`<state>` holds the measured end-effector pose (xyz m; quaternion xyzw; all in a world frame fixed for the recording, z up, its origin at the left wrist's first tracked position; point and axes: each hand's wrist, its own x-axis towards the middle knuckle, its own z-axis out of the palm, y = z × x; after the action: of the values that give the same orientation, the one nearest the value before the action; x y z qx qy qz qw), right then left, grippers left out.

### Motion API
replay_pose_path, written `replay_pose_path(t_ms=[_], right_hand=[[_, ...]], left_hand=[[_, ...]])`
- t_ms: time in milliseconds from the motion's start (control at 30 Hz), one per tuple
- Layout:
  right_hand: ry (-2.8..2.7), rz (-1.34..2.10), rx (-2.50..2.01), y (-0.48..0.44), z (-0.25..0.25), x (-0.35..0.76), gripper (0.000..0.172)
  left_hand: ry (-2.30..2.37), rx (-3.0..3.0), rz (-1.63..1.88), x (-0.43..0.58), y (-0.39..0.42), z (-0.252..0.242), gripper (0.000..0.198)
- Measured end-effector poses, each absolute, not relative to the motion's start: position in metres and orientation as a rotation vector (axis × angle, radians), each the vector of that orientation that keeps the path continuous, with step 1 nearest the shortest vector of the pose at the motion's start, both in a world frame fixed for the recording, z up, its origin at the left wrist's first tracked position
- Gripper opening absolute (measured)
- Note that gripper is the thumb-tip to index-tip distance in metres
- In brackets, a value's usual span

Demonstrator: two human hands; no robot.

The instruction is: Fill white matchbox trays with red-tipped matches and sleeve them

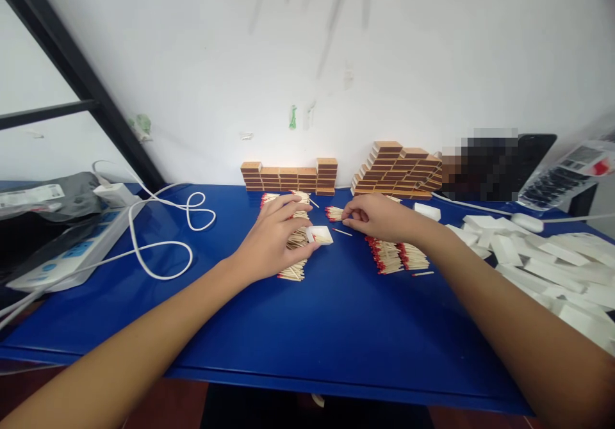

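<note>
The tray (325, 238) is gripped between the thumb and fingers of the left hand (266, 240), its long axis set roughly crosswise. Matches (333, 213) are pointed heads-left, also crosswise, at the fingertips of the right hand (377, 216); whether they are pinched cannot be told. The tray is held between the hands, over a blue table (298, 333). Boxes (288, 179) are stacked by the white wall (192, 64).
</note>
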<state>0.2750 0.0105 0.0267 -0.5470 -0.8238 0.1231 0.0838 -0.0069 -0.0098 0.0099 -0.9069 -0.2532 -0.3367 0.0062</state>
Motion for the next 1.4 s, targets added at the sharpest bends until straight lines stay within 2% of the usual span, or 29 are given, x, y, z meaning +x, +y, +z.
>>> replay_pose_path(t_ms=[433, 633, 733, 967, 1100, 1233, 1400], right_hand=[[-2.478, 0.490, -1.731, 0.007, 0.025, 0.268, 0.008], [-2.492, 0.597, -1.738, 0.000, 0.033, 0.267, 0.015], [-2.501, 0.619, -1.768, -0.001, 0.032, 0.267, 0.011], [-2.561, 0.502, -1.744, 0.001, 0.029, 0.271, 0.016], [-2.526, 0.421, -1.655, -0.005, 0.039, 0.267, 0.019], [-2.491, 0.509, -1.536, -0.017, 0.050, 0.254, 0.019], [-2.548, 0.462, -1.421, -0.025, 0.043, 0.239, 0.020]], left_hand=[[-0.768, -2.840, -1.067, -0.007, -0.010, 0.009, 0.023], [-0.795, -2.853, -1.059, -0.007, -0.010, 0.008, 0.023], [-0.794, -2.860, -1.047, -0.007, -0.010, 0.008, 0.023], [-0.813, -2.869, -1.023, -0.007, -0.009, 0.007, 0.025], [-0.810, -2.873, -1.030, -0.007, -0.009, 0.008, 0.024], [-0.796, -2.872, -1.045, -0.006, -0.010, 0.008, 0.024], [-0.772, -2.863, -1.050, -0.006, -0.009, 0.007, 0.027]])
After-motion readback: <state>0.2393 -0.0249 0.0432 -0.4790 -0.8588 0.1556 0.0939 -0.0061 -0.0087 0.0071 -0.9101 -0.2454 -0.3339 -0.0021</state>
